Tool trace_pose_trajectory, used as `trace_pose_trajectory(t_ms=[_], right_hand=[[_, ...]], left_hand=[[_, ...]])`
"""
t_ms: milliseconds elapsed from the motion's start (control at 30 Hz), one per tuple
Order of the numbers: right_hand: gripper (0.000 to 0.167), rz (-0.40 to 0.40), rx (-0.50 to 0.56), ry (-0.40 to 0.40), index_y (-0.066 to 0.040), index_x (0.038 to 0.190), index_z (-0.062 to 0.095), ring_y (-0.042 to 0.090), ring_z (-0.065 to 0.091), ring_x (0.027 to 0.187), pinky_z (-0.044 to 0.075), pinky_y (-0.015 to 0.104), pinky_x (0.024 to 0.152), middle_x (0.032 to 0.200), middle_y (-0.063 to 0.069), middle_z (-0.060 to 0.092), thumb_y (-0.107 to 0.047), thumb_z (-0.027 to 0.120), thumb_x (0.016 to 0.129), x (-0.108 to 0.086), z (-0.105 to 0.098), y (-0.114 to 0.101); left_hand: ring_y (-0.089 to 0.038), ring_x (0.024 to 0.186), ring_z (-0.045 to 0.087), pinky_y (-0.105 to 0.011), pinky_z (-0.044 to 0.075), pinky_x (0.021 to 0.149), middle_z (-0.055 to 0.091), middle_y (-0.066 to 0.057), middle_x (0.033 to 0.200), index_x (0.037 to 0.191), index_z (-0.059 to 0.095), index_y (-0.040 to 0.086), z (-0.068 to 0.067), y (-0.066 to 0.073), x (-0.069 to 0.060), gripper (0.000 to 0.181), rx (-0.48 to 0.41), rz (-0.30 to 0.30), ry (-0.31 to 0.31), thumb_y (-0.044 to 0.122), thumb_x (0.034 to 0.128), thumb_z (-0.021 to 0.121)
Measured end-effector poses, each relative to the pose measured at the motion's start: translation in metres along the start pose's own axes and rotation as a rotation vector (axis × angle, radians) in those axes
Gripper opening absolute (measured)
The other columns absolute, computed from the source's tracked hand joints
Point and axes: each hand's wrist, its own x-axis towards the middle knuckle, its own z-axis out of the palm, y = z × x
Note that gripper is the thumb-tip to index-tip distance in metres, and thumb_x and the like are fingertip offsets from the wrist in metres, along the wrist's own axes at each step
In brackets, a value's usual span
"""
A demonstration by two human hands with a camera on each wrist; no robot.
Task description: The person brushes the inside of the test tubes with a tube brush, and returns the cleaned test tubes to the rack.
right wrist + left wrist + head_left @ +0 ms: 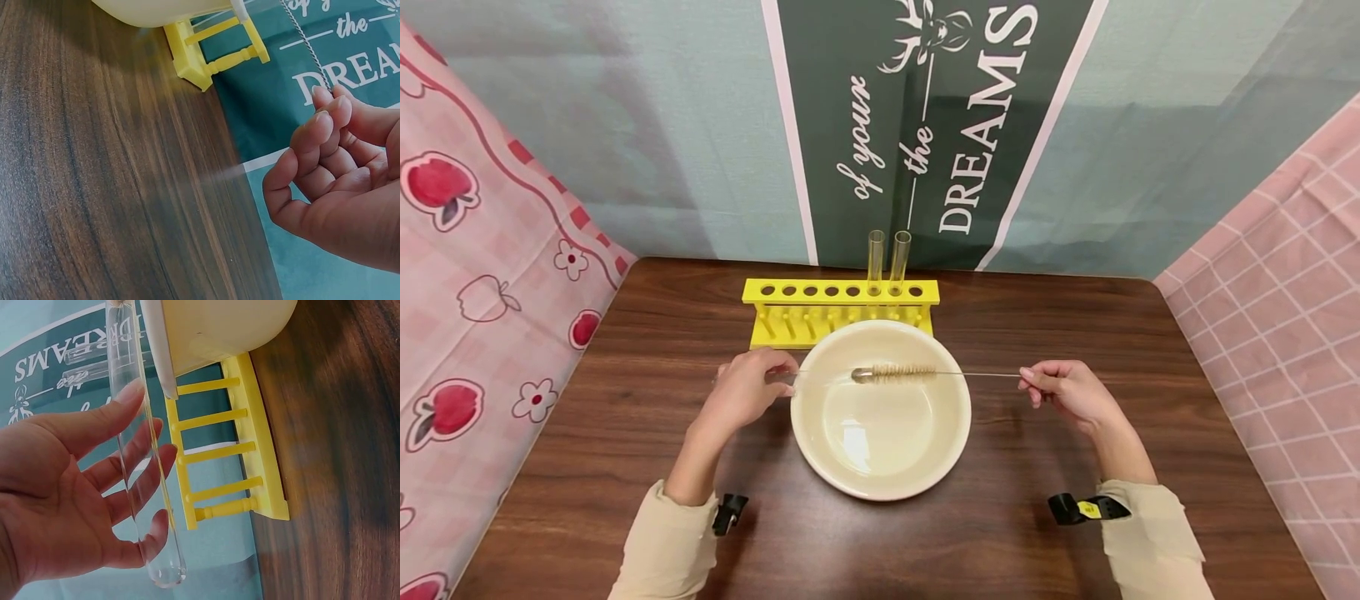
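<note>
My left hand (748, 387) holds a clear glass test tube (165, 565), thumb on one side and curled fingers on the other. The tube's rounded end points away from the bowl, and its other end reaches over it. With thumb and fingertips, my right hand (1067, 392) pinches the twisted wire handle of a test tube brush (904, 373). The brush lies level above the cream bowl (880, 490), its pale bristles pointing left in line with the tube. Whether the brush tip is inside the tube's mouth, I cannot tell.
Behind the bowl stands a yellow test tube rack (842, 292), partly hidden by it. Two upright glass tubes (876, 258) sit toward its right end. A wooden tabletop (1000, 533) lies beneath, with a printed cloth (700, 150) hanging along its back edge.
</note>
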Motion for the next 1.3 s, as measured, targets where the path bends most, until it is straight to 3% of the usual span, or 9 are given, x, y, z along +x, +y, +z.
trace_pose_trajectory(t_ms=[333, 833, 1300], right_hand=[[0.018, -0.014, 0.027, -0.035, -0.001, 0.082, 0.065, 0.012, 0.053, 0.060, 0.045, 0.026, 0.061, 0.067, 0.002, 0.059, -0.013, 0.055, 0.091, -0.0020, 0.0000, -0.0017], [0.017, -0.020, 0.026, -0.019, -0.003, 0.078, 0.066, 0.012, 0.053, 0.057, 0.045, 0.027, 0.059, 0.064, 0.003, 0.058, -0.011, 0.057, 0.090, -0.0008, 0.0015, -0.0016], [0.020, -0.004, 0.039, 0.001, 0.003, 0.076, 0.066, 0.012, 0.052, 0.052, 0.045, 0.026, 0.055, 0.062, 0.002, 0.060, -0.009, 0.057, 0.090, -0.0016, 0.0013, -0.0066]], left_hand=[[-0.024, 0.087, 0.058, -0.048, 0.027, 0.073, 0.064, -0.006, 0.090, 0.091, 0.067, 0.014, -0.0007, 0.0001, -0.0022, 0.017, -0.028, 0.003, 0.031, 0.011, 0.0753, 0.073], [-0.022, 0.083, 0.056, -0.048, 0.025, 0.073, 0.062, -0.002, 0.088, 0.091, 0.066, 0.014, 0.0000, -0.0020, -0.0023, 0.027, -0.011, -0.005, 0.027, -0.005, 0.0727, 0.069], [-0.022, 0.083, 0.055, -0.046, 0.023, 0.070, 0.060, -0.002, 0.085, 0.092, 0.067, 0.012, 0.0035, -0.0005, -0.0027, 0.025, -0.027, 0.013, 0.062, -0.004, 0.0728, 0.071]])
